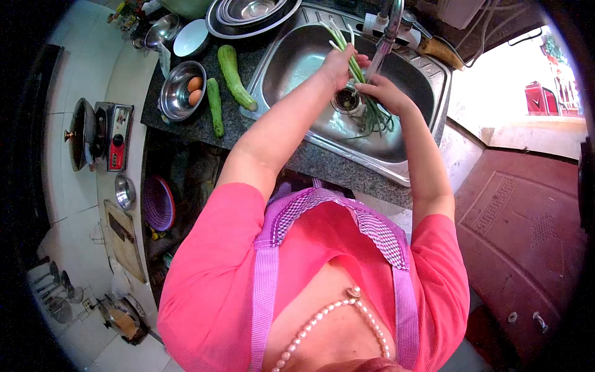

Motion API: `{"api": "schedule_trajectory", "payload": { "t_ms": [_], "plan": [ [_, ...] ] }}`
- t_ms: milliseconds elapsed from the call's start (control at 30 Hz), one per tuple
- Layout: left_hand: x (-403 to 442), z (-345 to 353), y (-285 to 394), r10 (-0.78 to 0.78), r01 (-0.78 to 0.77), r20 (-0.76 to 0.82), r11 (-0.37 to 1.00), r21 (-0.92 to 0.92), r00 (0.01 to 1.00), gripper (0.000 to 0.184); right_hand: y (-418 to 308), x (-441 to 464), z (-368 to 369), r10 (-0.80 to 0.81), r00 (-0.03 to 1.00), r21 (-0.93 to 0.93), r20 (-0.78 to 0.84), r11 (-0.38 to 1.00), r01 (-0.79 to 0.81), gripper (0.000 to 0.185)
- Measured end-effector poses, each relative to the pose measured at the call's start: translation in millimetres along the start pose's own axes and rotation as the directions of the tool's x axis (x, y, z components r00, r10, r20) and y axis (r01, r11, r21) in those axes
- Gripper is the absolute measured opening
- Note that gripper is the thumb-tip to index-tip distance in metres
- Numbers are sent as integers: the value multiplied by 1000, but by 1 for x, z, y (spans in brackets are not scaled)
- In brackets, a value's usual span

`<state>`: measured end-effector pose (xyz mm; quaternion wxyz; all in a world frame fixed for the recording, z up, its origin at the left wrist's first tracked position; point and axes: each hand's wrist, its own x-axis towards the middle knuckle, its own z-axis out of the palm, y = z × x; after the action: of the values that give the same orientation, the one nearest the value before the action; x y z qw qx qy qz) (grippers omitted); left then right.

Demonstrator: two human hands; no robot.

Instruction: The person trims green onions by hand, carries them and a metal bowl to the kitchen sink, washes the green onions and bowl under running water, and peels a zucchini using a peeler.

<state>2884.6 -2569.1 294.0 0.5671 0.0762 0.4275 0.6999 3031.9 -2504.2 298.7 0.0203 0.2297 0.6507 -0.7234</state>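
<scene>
A bunch of green onions [375,119] hangs over the sink [291,68], white ends pointing up and away, green leaves trailing down toward the basin. My left hand [339,66] is closed round the stalks near their pale ends. Lower on the bunch, my right hand [389,95] has its fingers closed about the green part. Water runs from the faucet [395,15] beside my hands, close to the onions. Below them the sink's drain [347,100] is partly covered by the leaves.
Left of the sink lie a large pale-green gourd [233,73], a smaller cucumber-like vegetable [215,106] and a metal bowl [168,99] holding two eggs [194,97]. Behind are a white bowl [191,38] and nested metal basins [214,22]. A gas stove [119,136] stands far left.
</scene>
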Motion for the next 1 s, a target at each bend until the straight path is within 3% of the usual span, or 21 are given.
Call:
{"api": "schedule_trajectory", "payload": {
  "t_ms": [67,100,233,333,367,467,500,533,600,667,733,767,833,900,1000],
  "plan": [
    [-1,-7,6,-9,10,23,998,-58,1000,27,5,-5,-7,235,971,80,34,968,-237,51],
    [-2,-10,11,-11,14,36,996,-85,999,26,15,-4,-12,175,983,-36,53,984,-174,57],
    [-15,-25,20,-23,45,158,989,-140,987,25,52,8,-18,79,983,77,-164,995,-67,55],
    [-17,-40,19,-47,105,268,973,-205,962,24,54,4,-24,-33,962,261,-272,959,107,36],
    [-19,-39,19,-57,104,232,975,-197,971,22,44,-2,-22,-53,971,382,-233,913,142,34],
    [-19,-46,18,-70,123,292,978,-166,954,22,23,-10,-20,-8,964,298,-264,950,90,33],
    [-19,-45,17,-69,134,315,973,-190,947,22,21,-13,-18,-108,960,17,-260,993,117,39],
    [-19,-44,16,-67,145,337,966,-213,939,22,21,-12,-18,-101,944,-231,-315,973,27,39],
    [-18,-39,15,-63,153,328,954,-258,943,23,19,-9,-15,-134,898,-645,-418,740,-190,39],
    [-16,-33,11,-58,138,254,941,-310,965,23,19,-6,-4,-203,932,-429,-300,902,58,44],
    [-4,-31,4,-9,65,141,918,-392,990,16,21,-5,13,-301,931,-137,-206,951,277,52],
    [7,-34,-1,-2,47,103,901,-432,995,13,29,-2,22,-446,868,-428,-217,843,325,52],
    [9,-26,-4,6,-4,4,883,-470,1000,12,51,11,17,-344,901,-296,-265,918,264,47],
    [-1,-13,3,29,-4,46,890,-456,999,19,35,4,14,-185,942,-88,-279,982,167,35],
    [-6,-12,3,55,-3,123,921,-390,991,28,17,-15,6,-115,974,274,-195,947,166,30]
  ]
}}
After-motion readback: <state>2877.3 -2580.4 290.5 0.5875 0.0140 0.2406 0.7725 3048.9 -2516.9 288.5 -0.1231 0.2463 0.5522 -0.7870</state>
